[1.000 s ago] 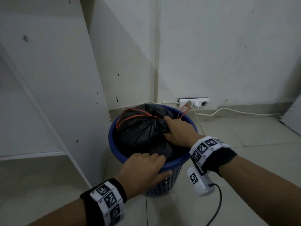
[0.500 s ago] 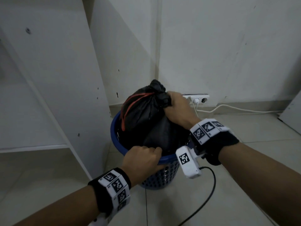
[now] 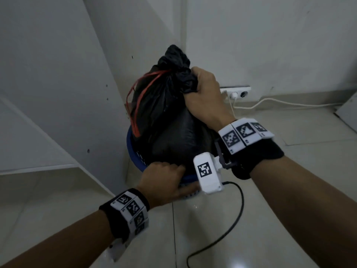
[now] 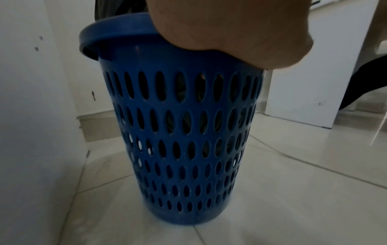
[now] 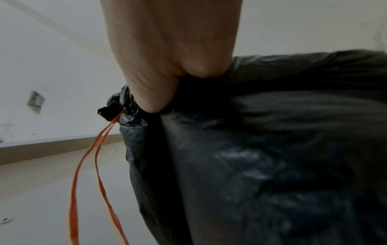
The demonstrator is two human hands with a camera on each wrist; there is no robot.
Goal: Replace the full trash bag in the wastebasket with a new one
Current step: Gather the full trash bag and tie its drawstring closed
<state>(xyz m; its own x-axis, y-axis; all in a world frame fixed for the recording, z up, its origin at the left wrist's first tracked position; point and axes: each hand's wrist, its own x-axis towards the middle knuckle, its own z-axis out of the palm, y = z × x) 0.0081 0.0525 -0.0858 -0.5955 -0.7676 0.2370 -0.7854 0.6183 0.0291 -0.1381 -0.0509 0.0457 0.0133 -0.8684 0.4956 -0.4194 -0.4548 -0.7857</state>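
Full black trash bag (image 3: 166, 120) partly out of blue wastebasket (image 4: 180, 132). Right hand (image 3: 202, 93) clenched on gathered neck, just below tied top. Left hand (image 3: 164, 182) gripping rim, fingers apparently curled over it. Soft, slippery film; likely moderately heavy. Best hold: neck.

We are in a plain room of a home, in its corner: white painted walls (image 3: 270, 39), pale glossy floor tiles (image 3: 289, 219), a low wall socket strip (image 3: 236, 90) with a white cable (image 3: 280, 103), and a white shelf unit (image 3: 38, 113) beside us.
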